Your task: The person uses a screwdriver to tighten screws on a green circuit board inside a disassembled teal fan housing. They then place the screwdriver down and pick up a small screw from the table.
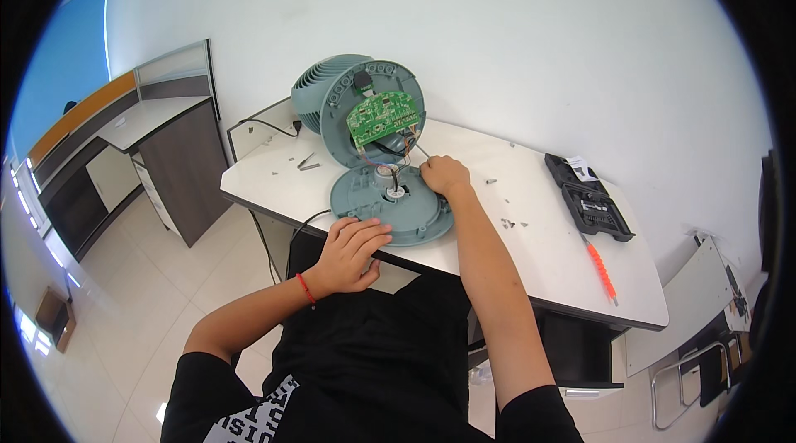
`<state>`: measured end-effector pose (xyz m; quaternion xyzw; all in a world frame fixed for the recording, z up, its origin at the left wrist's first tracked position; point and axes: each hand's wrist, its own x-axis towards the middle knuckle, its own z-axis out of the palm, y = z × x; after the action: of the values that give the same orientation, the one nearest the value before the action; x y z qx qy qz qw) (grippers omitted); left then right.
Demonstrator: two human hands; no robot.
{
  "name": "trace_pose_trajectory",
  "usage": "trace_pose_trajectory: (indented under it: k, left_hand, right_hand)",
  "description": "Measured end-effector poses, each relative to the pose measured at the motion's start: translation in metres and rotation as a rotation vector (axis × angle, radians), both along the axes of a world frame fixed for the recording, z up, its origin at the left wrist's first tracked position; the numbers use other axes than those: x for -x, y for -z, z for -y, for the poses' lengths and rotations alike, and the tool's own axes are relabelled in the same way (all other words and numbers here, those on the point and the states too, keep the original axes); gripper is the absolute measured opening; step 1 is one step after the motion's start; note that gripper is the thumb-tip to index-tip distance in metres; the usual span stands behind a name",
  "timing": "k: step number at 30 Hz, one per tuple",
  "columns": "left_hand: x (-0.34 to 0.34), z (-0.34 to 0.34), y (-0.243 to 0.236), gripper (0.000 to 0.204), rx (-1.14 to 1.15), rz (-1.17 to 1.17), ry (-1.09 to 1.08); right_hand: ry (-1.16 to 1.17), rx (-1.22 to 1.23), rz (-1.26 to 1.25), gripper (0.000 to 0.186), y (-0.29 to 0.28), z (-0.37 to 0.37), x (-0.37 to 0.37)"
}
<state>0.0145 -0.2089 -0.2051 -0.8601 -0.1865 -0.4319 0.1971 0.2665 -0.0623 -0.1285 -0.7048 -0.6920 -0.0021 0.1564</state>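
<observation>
Both of your hands are at the opened desk fan: your left hand lies with its fingers loosely spread over the near rim of the round grey-green base plate, thumb apart below, seemingly to steady it rather than grip it. Your right hand is curled at the plate's far right side, close to the wires; its fingers hide whatever may be inside, so you can't be shown as holding anything for certain. That plate lies flat at the front of the white desk, likely for easy reach, while the matching round shell stands tilted up behind it, its green circuit board facing you. The wires run between the two halves, which probably explains why they sit so close together. Behind the shell, the ribbed fan head rests on its side and seems to prop it. Loose screws lie to the right, apart from the plate, perhaps so they don't get mixed in; farther right, your black tool case sits open, an orange flexible shaft just beside it.
</observation>
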Motion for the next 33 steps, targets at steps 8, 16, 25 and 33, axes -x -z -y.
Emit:
trace_pose_trajectory:
  k: [8, 16, 25, 33]
  left_hand:
    - [-0.0003, 0.0003, 0.0004, 0.055, 0.002, 0.003, -0.005]
    - [0.0005, -0.0011, 0.0023, 0.056, 0.001, 0.002, -0.005]
    - [0.0011, 0.0008, 0.0023, 0.052, 0.018, 0.011, -0.007]
    - [0.0015, -0.0012, 0.0027, 0.057, -0.008, 0.003, -0.002]
  right_hand:
    - [-0.006, -0.017, -0.001, 0.047, -0.0003, 0.0016, -0.0001]
    - [-0.002, -0.011, 0.004, 0.046, -0.0015, 0.0019, 0.0006]
    - [-0.001, -0.022, 0.005, 0.046, -0.0015, 0.0032, 0.0013]
    - [0.007, -0.017, 0.005, 0.046, -0.0016, 0.0034, 0.0019]
